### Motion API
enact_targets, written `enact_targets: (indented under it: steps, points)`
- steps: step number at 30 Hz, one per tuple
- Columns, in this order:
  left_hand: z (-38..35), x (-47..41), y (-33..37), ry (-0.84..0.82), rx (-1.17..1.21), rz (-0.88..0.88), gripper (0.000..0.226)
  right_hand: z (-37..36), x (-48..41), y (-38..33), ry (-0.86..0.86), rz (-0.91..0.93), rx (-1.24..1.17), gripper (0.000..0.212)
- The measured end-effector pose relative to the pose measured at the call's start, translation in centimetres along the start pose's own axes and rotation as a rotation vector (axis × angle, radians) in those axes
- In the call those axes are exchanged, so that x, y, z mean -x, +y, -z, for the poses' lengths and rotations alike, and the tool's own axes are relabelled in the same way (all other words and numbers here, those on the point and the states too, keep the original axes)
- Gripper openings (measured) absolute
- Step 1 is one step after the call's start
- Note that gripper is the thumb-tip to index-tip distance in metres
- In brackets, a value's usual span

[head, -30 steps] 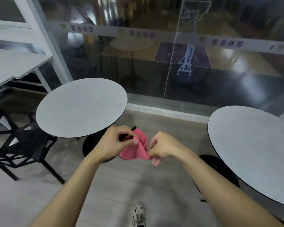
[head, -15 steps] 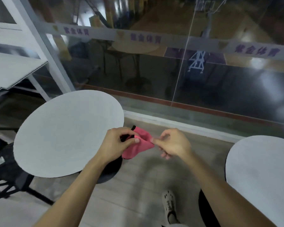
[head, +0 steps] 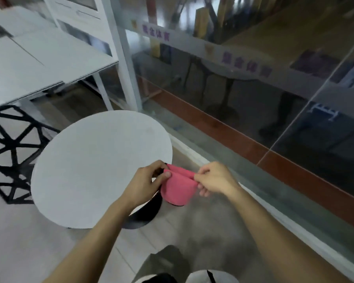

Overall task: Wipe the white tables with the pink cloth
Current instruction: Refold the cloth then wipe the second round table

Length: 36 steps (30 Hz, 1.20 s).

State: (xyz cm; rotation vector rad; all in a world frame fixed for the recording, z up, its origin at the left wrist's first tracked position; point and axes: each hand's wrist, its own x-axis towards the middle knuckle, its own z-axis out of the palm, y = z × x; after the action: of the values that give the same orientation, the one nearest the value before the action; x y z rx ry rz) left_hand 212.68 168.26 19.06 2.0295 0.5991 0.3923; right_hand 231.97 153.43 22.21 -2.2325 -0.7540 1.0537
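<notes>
Swung left within a second, the view centres one round white table, lying at nine o'clock from the pink cloth. Folded, sagging, stretched nine-to-three, the cloth hangs past the table's rim, pinched at either end by the left hand, nearer the tabletop, and the right hand.

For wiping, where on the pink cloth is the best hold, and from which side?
The folded pink cloth sags from its top edge, pinched by the left hand and right hand. Likely best: grip that bunched top fold from above, so the flat lower part faces the round white table.
</notes>
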Motion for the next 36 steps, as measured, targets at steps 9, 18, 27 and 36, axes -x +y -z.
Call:
enact_targets:
  steps: [9, 18, 27, 36]
  points:
    - [0.5, -15.7, -3.0, 0.399, 0.143, 0.190, 0.016, 4.4, -17.1, -4.1, -0.150, 0.271, -0.096, 0.083]
    - [6.0, -22.4, -6.6, 0.311, 0.588, 0.389, 0.057, 5.0, -29.6, -11.7, -0.328, 0.226, -0.382, 0.043]
    - [3.2, -18.2, -14.2, 0.785, 0.270, 0.919, 0.019, -2.2, -40.4, -16.2, -0.729, 0.374, 0.313, 0.037]
    - [-12.6, -16.5, -14.5, 0.823, 0.007, 1.519, 0.041, -4.3, -47.1, -17.0, -0.669, 0.951, 0.521, 0.023]
